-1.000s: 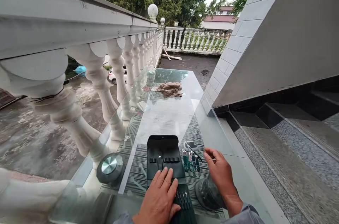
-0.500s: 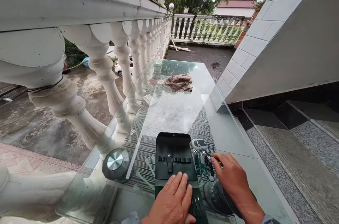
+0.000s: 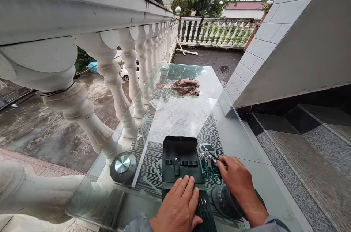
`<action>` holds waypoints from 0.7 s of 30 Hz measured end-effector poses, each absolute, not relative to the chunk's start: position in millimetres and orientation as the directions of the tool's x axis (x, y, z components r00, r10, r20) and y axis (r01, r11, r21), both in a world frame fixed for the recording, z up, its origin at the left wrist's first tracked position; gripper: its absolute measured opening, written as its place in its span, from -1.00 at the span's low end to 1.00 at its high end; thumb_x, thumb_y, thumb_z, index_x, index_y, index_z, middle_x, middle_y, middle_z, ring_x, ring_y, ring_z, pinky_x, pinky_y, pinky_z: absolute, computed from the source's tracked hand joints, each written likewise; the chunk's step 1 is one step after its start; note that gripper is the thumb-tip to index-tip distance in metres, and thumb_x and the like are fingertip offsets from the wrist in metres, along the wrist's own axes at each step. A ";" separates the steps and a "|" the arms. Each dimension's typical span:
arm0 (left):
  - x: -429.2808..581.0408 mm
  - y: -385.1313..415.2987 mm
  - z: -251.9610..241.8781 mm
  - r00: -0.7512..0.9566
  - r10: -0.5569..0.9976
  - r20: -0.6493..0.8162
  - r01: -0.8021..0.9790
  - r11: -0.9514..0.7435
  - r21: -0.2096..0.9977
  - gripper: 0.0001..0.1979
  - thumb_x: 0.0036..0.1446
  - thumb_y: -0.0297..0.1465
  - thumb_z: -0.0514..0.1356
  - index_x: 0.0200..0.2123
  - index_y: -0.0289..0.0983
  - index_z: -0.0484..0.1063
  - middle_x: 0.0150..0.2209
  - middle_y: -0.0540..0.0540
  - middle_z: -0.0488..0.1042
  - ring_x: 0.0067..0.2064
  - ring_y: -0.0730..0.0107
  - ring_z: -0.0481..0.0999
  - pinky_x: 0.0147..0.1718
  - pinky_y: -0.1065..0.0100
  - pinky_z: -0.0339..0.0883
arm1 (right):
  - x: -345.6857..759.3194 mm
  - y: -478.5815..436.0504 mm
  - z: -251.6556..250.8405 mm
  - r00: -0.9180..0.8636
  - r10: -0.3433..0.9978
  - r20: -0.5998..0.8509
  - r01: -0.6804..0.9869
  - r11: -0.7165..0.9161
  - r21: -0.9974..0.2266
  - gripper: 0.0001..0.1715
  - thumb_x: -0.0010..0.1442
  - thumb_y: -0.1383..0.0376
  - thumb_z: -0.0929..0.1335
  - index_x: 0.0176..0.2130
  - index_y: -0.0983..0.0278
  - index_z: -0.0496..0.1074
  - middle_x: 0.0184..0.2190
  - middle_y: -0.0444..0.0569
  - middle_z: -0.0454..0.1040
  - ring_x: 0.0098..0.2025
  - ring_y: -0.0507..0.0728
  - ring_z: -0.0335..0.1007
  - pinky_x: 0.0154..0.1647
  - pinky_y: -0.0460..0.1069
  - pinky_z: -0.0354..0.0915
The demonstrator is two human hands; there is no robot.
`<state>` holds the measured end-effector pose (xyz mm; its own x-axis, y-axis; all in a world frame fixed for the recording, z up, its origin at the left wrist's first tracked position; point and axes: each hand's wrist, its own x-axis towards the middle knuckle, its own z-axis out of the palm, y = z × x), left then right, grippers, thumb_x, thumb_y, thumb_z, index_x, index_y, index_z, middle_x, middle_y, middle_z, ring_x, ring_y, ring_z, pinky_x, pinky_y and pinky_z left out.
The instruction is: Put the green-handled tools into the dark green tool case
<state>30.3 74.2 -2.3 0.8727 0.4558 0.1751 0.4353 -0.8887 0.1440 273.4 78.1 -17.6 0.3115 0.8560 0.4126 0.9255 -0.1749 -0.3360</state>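
My left hand [image 3: 178,201] lies flat, fingers stretched out, on the lower part of an unfolded black manicure case [image 3: 179,177]. Slim metal tools [image 3: 203,204] sit in the case's slots just right of those fingers. The upper flap has several elastic loops with nothing in them. My right hand [image 3: 237,177] pinches one end of a thin dark tool [image 3: 212,154], whose exact kind I cannot make out. Below it, nail clippers [image 3: 218,173] and green-handled scissors [image 3: 210,175] lie on the glass beside the case. A grey-and-black oval item [image 3: 207,148] rests just beyond them.
The glass tabletop [image 3: 246,144] carries a faceted dark round object with a silver top [image 3: 122,166] on the left and a crumpled brown cloth [image 3: 186,86] farther back. A white balustrade [image 3: 106,67] runs along the left; stone steps [image 3: 287,144] are on the right.
The camera view has shifted slightly. My right hand has come a little closer to the case, still pinching the thin tool; my left hand stays flat on the case.
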 end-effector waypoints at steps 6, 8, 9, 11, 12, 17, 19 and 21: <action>31.0 73.5 6.5 0.873 0.455 0.175 0.440 -0.890 0.122 -0.40 0.16 -0.07 0.12 0.11 -0.41 0.25 0.19 -0.33 0.17 0.21 0.02 0.18 0.14 0.13 0.13 | 274.9 79.8 -9.6 0.437 0.796 0.420 0.859 -0.229 -0.459 -0.57 0.16 0.05 0.15 -0.46 0.24 0.40 -0.48 -0.02 0.44 -0.44 0.12 0.34 -0.45 -0.02 0.15; 30.7 73.1 8.8 0.875 0.456 0.162 0.441 -0.889 0.121 -0.41 0.17 -0.09 0.13 0.11 -0.40 0.25 0.19 -0.33 0.17 0.21 0.01 0.19 0.14 0.13 0.13 | 276.2 79.5 -3.9 0.493 0.753 0.436 0.823 -0.242 -0.513 -0.55 0.15 0.01 0.16 -0.46 0.24 0.40 -0.48 -0.01 0.45 -0.45 0.11 0.33 -0.44 -0.02 0.16; 30.4 72.8 9.6 0.876 0.456 0.156 0.441 -0.889 0.121 -0.41 0.17 -0.09 0.13 0.12 -0.40 0.24 0.19 -0.33 0.17 0.21 0.01 0.19 0.14 0.13 0.13 | 276.6 79.1 -0.6 0.522 0.728 0.444 0.804 -0.246 -0.542 -0.54 0.14 -0.01 0.17 -0.45 0.24 0.41 -0.47 -0.01 0.45 -0.45 0.11 0.34 -0.43 -0.02 0.17; 29.6 71.9 10.6 0.877 0.457 0.150 0.442 -0.889 0.121 -0.40 0.16 -0.10 0.14 0.13 -0.39 0.23 0.20 -0.33 0.16 0.20 0.00 0.19 0.14 0.12 0.13 | 276.0 77.7 6.7 0.583 0.679 0.447 0.755 -0.248 -0.607 -0.53 0.12 -0.04 0.20 -0.43 0.25 0.43 -0.46 0.00 0.47 -0.44 0.11 0.35 -0.39 -0.02 0.20; 29.1 71.4 10.9 0.874 0.461 0.150 0.447 -0.886 0.123 -0.40 0.16 -0.11 0.14 0.13 -0.39 0.23 0.20 -0.33 0.16 0.20 0.01 0.19 0.14 0.12 0.13 | 274.4 76.6 10.4 0.607 0.661 0.441 0.729 -0.241 -0.641 -0.52 0.11 -0.05 0.22 -0.41 0.26 0.44 -0.45 0.01 0.48 -0.44 0.11 0.36 -0.38 -0.02 0.22; 25.8 70.0 11.9 0.856 0.491 0.162 0.473 -0.870 0.140 -0.45 0.19 -0.11 0.11 0.11 -0.37 0.25 0.18 -0.32 0.19 0.19 0.03 0.21 0.12 0.13 0.14 | 250.3 63.1 24.0 0.546 0.720 0.429 0.704 -0.117 -0.701 -0.61 0.09 0.01 0.27 -0.39 0.26 0.44 -0.44 -0.03 0.47 -0.45 0.08 0.37 -0.40 -0.06 0.27; 23.5 70.1 12.1 0.847 0.505 0.165 0.485 -0.862 0.145 -0.46 0.19 -0.12 0.11 0.10 -0.37 0.26 0.18 -0.32 0.20 0.19 0.02 0.22 0.12 0.12 0.15 | 236.0 54.0 24.6 0.441 0.789 0.428 0.733 -0.041 -0.679 -0.68 0.11 0.07 0.27 -0.43 0.24 0.44 -0.50 -0.07 0.44 -0.51 0.05 0.33 -0.45 -0.08 0.26; 20.8 70.0 12.8 0.839 0.520 0.160 0.500 -0.853 0.152 -0.47 0.18 -0.13 0.12 0.09 -0.38 0.27 0.17 -0.32 0.22 0.18 0.01 0.22 0.11 0.12 0.16 | 223.4 44.3 22.4 0.320 0.850 0.418 0.763 0.031 -0.646 -0.72 0.13 0.13 0.27 -0.46 0.23 0.42 -0.55 -0.11 0.40 -0.55 0.02 0.29 -0.50 -0.10 0.24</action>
